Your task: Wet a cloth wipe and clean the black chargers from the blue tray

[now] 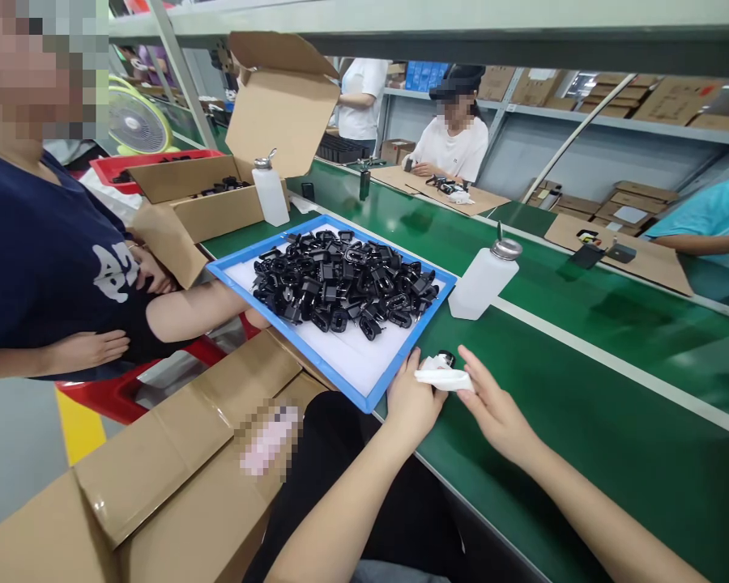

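My left hand point(414, 398) is closed near the tray's front corner, around a small black plastic part point(446, 356) that is mostly hidden. A folded white cloth point(443, 379) lies across this part, between my two hands. My right hand point(498, 417) has the cloth's right end between thumb and fingers, the index finger raised. Just beyond my left hand is a blue-rimmed tray point(368, 402) lined in white, heaped with black plastic plug-like parts point(340, 279). A white pump bottle point(484, 283) leans in view to the tray's right.
A green work surface point(583, 421) runs to the right. Cardboard boxes point(176, 429) stand at my left, beside a seated co-worker in a dark shirt point(49, 243). Another bottle point(270, 193) and an open carton point(219, 214) are behind the tray. Other people sit across.
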### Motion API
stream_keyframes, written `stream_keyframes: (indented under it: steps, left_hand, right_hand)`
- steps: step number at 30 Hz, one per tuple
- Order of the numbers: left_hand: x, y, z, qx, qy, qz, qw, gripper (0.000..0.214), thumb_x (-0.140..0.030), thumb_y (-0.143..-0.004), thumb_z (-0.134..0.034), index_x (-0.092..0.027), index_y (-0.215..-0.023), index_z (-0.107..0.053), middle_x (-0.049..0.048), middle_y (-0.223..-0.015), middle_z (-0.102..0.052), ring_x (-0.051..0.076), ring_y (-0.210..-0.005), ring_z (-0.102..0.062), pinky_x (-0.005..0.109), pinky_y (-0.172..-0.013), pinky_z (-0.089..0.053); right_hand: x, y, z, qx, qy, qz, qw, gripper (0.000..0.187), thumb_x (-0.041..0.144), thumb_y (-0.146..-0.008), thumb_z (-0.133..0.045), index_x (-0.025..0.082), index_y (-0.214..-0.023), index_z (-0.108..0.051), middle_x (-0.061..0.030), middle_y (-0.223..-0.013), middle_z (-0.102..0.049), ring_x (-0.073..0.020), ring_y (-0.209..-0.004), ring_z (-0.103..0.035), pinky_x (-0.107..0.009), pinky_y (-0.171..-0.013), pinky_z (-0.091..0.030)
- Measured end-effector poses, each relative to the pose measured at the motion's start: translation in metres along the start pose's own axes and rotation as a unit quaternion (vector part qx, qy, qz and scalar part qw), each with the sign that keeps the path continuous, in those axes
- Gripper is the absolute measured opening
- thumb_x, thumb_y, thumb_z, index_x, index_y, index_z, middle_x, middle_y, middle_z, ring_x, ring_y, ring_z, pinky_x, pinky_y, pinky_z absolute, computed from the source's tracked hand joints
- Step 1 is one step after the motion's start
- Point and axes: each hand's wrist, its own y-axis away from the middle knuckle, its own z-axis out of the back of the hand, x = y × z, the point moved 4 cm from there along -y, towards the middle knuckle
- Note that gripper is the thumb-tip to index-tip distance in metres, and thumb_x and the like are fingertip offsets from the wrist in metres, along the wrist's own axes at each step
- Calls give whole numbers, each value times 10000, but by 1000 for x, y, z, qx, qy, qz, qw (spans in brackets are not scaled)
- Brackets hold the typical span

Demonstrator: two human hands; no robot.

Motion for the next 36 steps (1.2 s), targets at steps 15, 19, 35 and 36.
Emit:
stream_keyframes:
  steps: [15, 19, 35, 36]
  left_hand:
    - [2, 0, -1, 2, 6, 21, 1000, 324, -279, -750, -389, -81, -989, -481, 124, -1226, -354, 231, -1134, -317, 349, -925, -310]
    - [2, 1, 0, -1, 7, 17, 1000, 303, -258, -752, -395, -64, -973, -467, 150, -1210, -362, 241, -1128, -324, 356, -925, -311]
    - [-1, 9, 4, -42, 85, -59, 994, 531, -277, -741, -404, -73, -1200, -233, 135, -1245, -308, 213, -1163, -266, 357, -950, -301]
    - [-4, 13, 6, -70, 87, -83, 990, 496, -255, -749, -384, -78, -1191, -244, 131, -1234, -320, 202, -1159, -270, 354, -955, -296]
  right_hand:
    - [-4, -119, 27, 27, 353, 59, 933, 279, 147, -759, -407, 128, -1015, -516, -96, -945, -495, -241, -875, -464, -374, -775, -410]
    - [13, -154, -11, 83, 446, 145, 879, 280, 99, -725, -537, 146, -1001, -555, -102, -924, -468, -255, -848, -439, -358, -730, -416]
    - [0, -152, -7, 32, 315, 190, 929, 101, 69, -719, -525, 156, -771, -522, -54, -963, -507, -181, -910, -459, -313, -790, -389]
    - [0, -151, -4, 18, 304, 188, 934, 105, 60, -734, -487, 157, -764, -514, -48, -949, -513, -170, -887, -472, -299, -777, -398]
